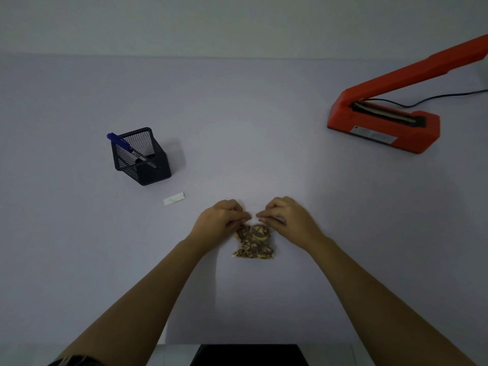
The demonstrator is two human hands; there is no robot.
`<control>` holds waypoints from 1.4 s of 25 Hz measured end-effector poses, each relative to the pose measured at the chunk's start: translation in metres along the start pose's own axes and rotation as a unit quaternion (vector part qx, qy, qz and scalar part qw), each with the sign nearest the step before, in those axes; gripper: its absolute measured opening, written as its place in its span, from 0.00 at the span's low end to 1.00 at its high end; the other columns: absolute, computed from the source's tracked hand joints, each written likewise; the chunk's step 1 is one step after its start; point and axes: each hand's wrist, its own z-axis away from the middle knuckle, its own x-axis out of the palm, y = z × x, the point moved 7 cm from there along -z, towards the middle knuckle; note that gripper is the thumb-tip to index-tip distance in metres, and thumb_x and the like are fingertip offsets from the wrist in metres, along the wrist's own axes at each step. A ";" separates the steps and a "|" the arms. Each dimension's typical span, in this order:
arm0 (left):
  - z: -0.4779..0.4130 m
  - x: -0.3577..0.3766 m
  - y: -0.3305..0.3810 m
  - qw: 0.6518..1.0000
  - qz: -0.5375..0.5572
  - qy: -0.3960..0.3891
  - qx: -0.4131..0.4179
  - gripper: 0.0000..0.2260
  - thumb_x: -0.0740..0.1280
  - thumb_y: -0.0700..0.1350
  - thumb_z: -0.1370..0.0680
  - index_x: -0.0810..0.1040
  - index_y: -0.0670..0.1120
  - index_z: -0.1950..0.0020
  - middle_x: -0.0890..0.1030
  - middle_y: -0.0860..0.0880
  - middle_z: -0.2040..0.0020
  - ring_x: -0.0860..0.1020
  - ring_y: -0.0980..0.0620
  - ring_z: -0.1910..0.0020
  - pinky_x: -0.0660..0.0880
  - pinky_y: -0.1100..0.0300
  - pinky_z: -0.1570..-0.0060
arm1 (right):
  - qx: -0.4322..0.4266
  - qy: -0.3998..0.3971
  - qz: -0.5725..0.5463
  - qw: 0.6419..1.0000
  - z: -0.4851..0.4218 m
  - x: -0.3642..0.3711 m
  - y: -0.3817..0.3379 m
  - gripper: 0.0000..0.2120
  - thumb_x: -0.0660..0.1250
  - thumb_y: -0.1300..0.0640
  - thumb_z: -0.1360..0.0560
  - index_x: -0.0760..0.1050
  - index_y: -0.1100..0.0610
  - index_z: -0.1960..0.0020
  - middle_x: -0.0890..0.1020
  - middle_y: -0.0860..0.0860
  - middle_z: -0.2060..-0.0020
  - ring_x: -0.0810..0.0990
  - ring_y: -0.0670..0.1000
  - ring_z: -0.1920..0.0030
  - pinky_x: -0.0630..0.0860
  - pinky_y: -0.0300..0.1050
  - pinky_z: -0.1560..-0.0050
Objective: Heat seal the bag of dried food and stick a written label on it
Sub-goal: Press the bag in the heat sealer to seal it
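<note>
**Item: bag (254, 243) of dried food.** Small clear pouch, lower centre of frame, lying flat on the bench (250, 114); brown and yellow pieces fill the lower part.

**Hold:** left grip (220, 220) and right grip (286, 217), fingers curled, each pinch the bag's top edge, side by side and nearly touching. The film at the mouth is too clear to trace exactly.

**Handling (judged):** light; thin soft film, likely slippery and quick to crease; contents loose and able to shift toward the mouth if tipped. Best taken at the empty top strip, near both corners, kept taut and flat so the sealing line lies free of food and wrinkles.

**Heat sealer (383, 122):** orange, upper right, arm raised, bar exposed; cable (435, 97) runs off the right edge. Well apart from the bag.

**Label (174, 198):** small white strip, left of the hands, lying flat; whether it is written on cannot be read.

**Pen (124, 145):** blue-capped, leaning in the black mesh holder (142, 162), centre left.
</note>
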 end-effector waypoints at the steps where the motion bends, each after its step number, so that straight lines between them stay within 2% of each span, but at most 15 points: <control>1: 0.001 0.000 0.000 1.000 -0.017 0.003 0.016 0.16 0.59 0.52 0.25 0.84 0.48 0.51 0.81 0.48 0.56 0.79 0.49 0.58 0.77 0.57 0.65 | -0.006 -0.002 0.014 1.000 0.000 -0.001 0.000 0.09 0.68 0.54 0.26 0.82 0.53 0.48 0.80 0.50 0.58 0.72 0.47 0.57 0.70 0.41 0.58; 5: -0.002 0.000 -0.006 0.995 -0.083 -0.003 0.054 0.13 0.61 0.52 0.24 0.84 0.51 0.49 0.82 0.50 0.52 0.77 0.47 0.60 0.74 0.55 0.67 | -0.016 0.016 0.059 0.998 0.000 -0.006 0.000 0.13 0.63 0.46 0.26 0.82 0.49 0.49 0.80 0.47 0.58 0.73 0.51 0.58 0.71 0.44 0.62; 8: 0.000 -0.002 -0.010 0.995 -0.098 -0.004 0.029 0.15 0.59 0.55 0.24 0.83 0.54 0.47 0.82 0.53 0.50 0.76 0.48 0.59 0.68 0.58 0.65 | -0.015 0.035 0.091 0.995 0.001 -0.008 0.002 0.13 0.61 0.44 0.26 0.82 0.45 0.49 0.81 0.45 0.57 0.73 0.51 0.59 0.65 0.41 0.61; 11: 0.002 -0.004 -0.009 0.995 -0.100 -0.002 0.005 0.16 0.58 0.58 0.25 0.83 0.55 0.47 0.82 0.54 0.49 0.76 0.47 0.57 0.66 0.58 0.62 | -0.007 0.042 0.118 0.992 0.003 -0.007 0.005 0.13 0.61 0.43 0.26 0.81 0.44 0.49 0.81 0.43 0.55 0.73 0.50 0.58 0.65 0.42 0.59; 17: 0.001 -0.009 -0.011 0.994 -0.105 0.003 -0.024 0.20 0.57 0.61 0.26 0.82 0.53 0.45 0.81 0.54 0.45 0.75 0.47 0.53 0.65 0.56 0.57 | 0.020 0.074 0.153 0.985 0.008 -0.012 0.006 0.15 0.60 0.40 0.26 0.81 0.43 0.48 0.80 0.39 0.51 0.73 0.49 0.55 0.62 0.44 0.56; 27: 0.001 -0.006 -0.020 0.992 -0.107 -0.029 -0.068 0.26 0.53 0.66 0.27 0.77 0.54 0.38 0.77 0.56 0.39 0.72 0.48 0.48 0.69 0.53 0.54 | 0.044 0.122 0.197 0.972 0.013 -0.017 0.005 0.15 0.62 0.39 0.28 0.81 0.44 0.49 0.81 0.37 0.53 0.73 0.49 0.58 0.67 0.44 0.59; 32: 0.002 -0.009 -0.016 0.993 -0.097 -0.024 -0.059 0.28 0.48 0.66 0.24 0.79 0.54 0.39 0.78 0.55 0.41 0.73 0.47 0.51 0.70 0.54 0.56 | 0.057 0.105 0.202 0.972 0.013 -0.017 0.006 0.18 0.60 0.37 0.28 0.80 0.44 0.47 0.80 0.36 0.54 0.73 0.49 0.58 0.69 0.46 0.58; 35: 0.003 -0.011 -0.017 0.993 -0.105 -0.014 -0.052 0.22 0.52 0.60 0.23 0.80 0.53 0.41 0.80 0.54 0.43 0.74 0.47 0.54 0.70 0.55 0.59 | 0.058 0.103 0.208 0.971 0.011 -0.018 0.004 0.15 0.58 0.40 0.24 0.81 0.44 0.50 0.80 0.37 0.55 0.72 0.49 0.59 0.67 0.45 0.58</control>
